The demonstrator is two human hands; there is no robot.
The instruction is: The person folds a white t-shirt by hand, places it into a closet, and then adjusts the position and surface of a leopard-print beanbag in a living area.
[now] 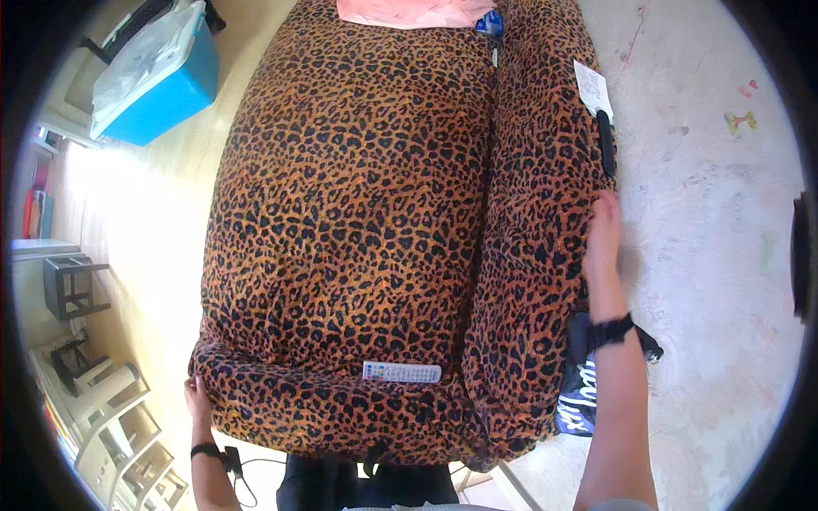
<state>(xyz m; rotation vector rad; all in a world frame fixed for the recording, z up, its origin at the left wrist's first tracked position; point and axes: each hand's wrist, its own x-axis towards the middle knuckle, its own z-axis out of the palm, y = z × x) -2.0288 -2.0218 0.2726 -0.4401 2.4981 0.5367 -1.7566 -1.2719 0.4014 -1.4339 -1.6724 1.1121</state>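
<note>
A leopard-print fabric sofa cover (358, 191) spans the seat, backrest and near armrest of a sofa. My left hand (197, 397) is at the front end of the near armrest, touching the fabric with its fingertips. Whether it pinches the cloth is unclear. Along the backrest's top edge lies my right hand (602, 233), blurred, palm side against the fabric and fingers pointing away from me. Its grip cannot be made out. A white remote control (402, 372) rests on the near armrest, between the two hands.
Behind the backrest, a dark bag with white lettering (578, 396) sits by my right forearm. Farther along are a black strip-shaped object (606, 144) and a printed paper (594, 89). Pink cloth (415, 11) lies at the far end. A blue bin (166, 96) and a dark stool (67, 287) stand left.
</note>
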